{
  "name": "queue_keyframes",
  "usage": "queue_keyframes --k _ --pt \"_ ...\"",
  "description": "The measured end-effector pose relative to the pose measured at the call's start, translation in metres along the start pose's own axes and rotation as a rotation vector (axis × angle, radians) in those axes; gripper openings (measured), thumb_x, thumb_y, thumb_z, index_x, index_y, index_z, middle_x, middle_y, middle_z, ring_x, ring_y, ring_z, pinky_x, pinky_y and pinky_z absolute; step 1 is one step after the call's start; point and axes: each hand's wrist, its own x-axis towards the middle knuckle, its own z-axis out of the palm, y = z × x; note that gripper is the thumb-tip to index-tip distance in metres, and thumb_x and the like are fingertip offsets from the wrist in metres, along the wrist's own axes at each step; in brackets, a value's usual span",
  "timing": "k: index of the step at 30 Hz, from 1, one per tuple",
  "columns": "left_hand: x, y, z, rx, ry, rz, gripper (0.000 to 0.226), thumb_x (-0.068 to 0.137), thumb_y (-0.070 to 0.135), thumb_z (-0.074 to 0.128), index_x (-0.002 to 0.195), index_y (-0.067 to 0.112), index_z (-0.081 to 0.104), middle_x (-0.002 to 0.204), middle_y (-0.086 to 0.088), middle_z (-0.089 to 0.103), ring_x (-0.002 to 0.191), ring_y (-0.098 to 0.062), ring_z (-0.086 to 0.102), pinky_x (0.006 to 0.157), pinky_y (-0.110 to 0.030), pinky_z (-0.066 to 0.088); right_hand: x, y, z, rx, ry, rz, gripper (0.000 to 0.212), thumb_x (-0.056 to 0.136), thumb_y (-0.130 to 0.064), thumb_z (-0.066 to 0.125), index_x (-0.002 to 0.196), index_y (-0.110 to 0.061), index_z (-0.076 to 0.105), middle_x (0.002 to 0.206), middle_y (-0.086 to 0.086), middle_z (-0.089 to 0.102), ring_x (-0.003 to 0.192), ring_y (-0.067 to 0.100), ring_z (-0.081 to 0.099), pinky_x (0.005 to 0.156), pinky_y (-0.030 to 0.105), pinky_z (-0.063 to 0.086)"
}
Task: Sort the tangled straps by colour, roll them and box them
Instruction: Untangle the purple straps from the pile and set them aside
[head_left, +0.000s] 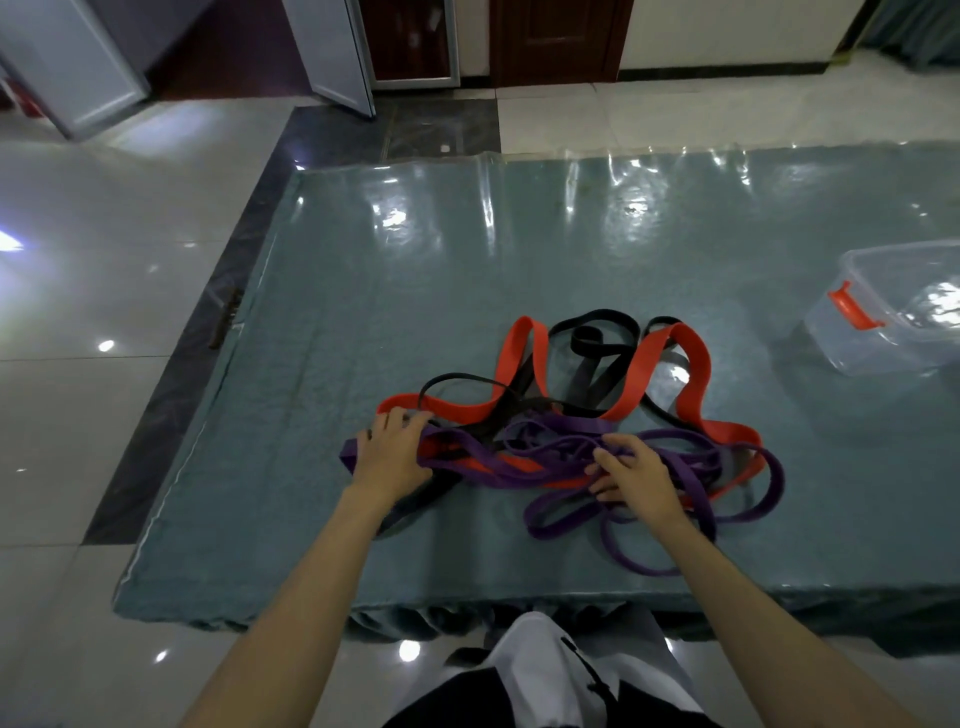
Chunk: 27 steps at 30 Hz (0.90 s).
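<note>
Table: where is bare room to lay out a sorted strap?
Bare table lies beyond the tangled straps, towards the far edge, and left of the left hand. Right is tighter: the clear box stands there. Both hands, the right hand too, rest on the crowded tangle.

Both forearms are bare, with no sleeve in view, and the left hand (390, 453) and right hand (635, 479) wear no gloves. At the bottom centre of the frame shows a white garment (540, 662) over black clothing (447, 701), possibly trousers.
</note>
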Motion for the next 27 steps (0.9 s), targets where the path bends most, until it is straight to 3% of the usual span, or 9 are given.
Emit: queue_keyframes --k 5,7,9,11,15,19,22,25,27 --pt "-0.007 0.049 0.019 0.049 0.106 0.167 0.053 0.084 0.036 0.078 0.134 0.029 0.063 0.158 -0.004 0.038 0.159 -0.029 0.018 0.124 -0.064 -0.008 -0.005 -0.012 0.005 0.138 -0.357 0.138 0.027 0.108 -0.017 0.057 0.135 -0.015 0.063 0.123 0.010 0.075 0.109 0.028 0.077 0.090 0.041 0.065" --pt "-0.011 0.070 0.028 0.043 0.124 0.236 0.042 0.084 0.037 0.074 0.125 0.027 0.070 0.151 -0.004 0.048 0.157 -0.027 0.026 0.125 -0.065 -0.012 -0.007 -0.010 0.006 0.036 -0.376 0.075 0.025 0.109 -0.012 0.055 0.132 -0.012 0.065 0.124 0.009 0.075 0.113 0.027 0.075 0.094 0.040 0.063" --pt "-0.014 0.088 0.039 0.012 0.149 0.255 0.036 0.089 0.050 0.064 0.115 0.027 0.075 0.130 0.002 0.061 0.141 -0.021 0.047 0.127 -0.063 -0.008 -0.008 -0.005 0.004 -0.210 -0.182 -0.157 0.020 0.106 -0.006 0.060 0.121 -0.010 0.072 0.111 0.007 0.078 0.105 0.028 0.076 0.091 0.038 0.062" --pt "-0.016 0.102 0.049 -0.019 0.098 0.218 0.049 0.094 0.065 0.049 0.108 0.029 0.077 0.113 0.005 0.068 0.120 -0.017 0.061 0.127 -0.063 -0.006 -0.009 0.002 -0.002 -0.520 0.055 -0.370 0.018 0.099 -0.002 0.069 0.111 -0.012 0.077 0.102 0.000 0.075 0.099 0.023 0.071 0.090 0.037 0.058" --pt "-0.020 0.110 0.066 -0.017 -0.086 0.159 0.068 0.089 0.084 0.043 0.108 0.027 0.075 0.104 0.004 0.073 0.111 -0.021 0.066 0.124 -0.070 0.000 -0.016 0.014 -0.016 -0.808 0.157 -0.360 0.032 0.091 -0.010 0.080 0.123 -0.013 0.075 0.120 0.006 0.067 0.117 0.031 0.060 0.101 0.048 0.052" --pt "-0.026 0.110 0.076 -0.006 -0.117 0.158 0.034 0.091 0.058 0.068 0.106 0.027 0.073 0.103 0.004 0.074 0.112 -0.021 0.067 0.125 -0.069 0.007 -0.017 0.022 -0.027 -0.972 0.192 -0.187 0.042 0.094 -0.019 0.075 0.135 -0.013 0.067 0.133 0.012 0.063 0.125 0.038 0.058 0.100 0.054 0.052" --pt "-0.029 0.114 0.077 -0.078 -0.073 0.141 0.015 0.092 0.039 0.069 0.099 0.026 0.071 0.096 0.003 0.074 0.107 -0.024 0.068 0.122 -0.059 0.023 -0.015 0.027 -0.039 -0.920 0.215 -0.030 0.022 0.097 -0.022 0.070 0.116 -0.010 0.073 0.114 0.012 0.071 0.112 0.039 0.066 0.091 0.048 0.055" --pt "-0.029 0.118 0.069 -0.324 0.009 0.113 0.011 0.088 0.033 0.070 0.087 0.022 0.068 0.079 0.004 0.069 0.088 -0.025 0.070 0.094 -0.040 0.050 -0.019 0.025 -0.049 -0.838 0.221 -0.059 0.010 0.098 -0.025 0.069 0.097 -0.017 0.075 0.084 0.000 0.071 0.092 0.031 0.072 0.075 0.038 0.053" --pt "-0.026 0.122 0.061 -0.622 -0.046 0.028 0.009 0.090 0.027 0.073 0.092 0.018 0.072 0.081 0.002 0.071 0.083 -0.021 0.070 0.078 -0.034 0.053 -0.018 0.016 -0.051 -0.795 0.250 -0.097 0.010 0.095 -0.030 0.074 0.097 -0.021 0.075 0.080 -0.004 0.073 0.085 0.024 0.072 0.075 0.038 0.056"
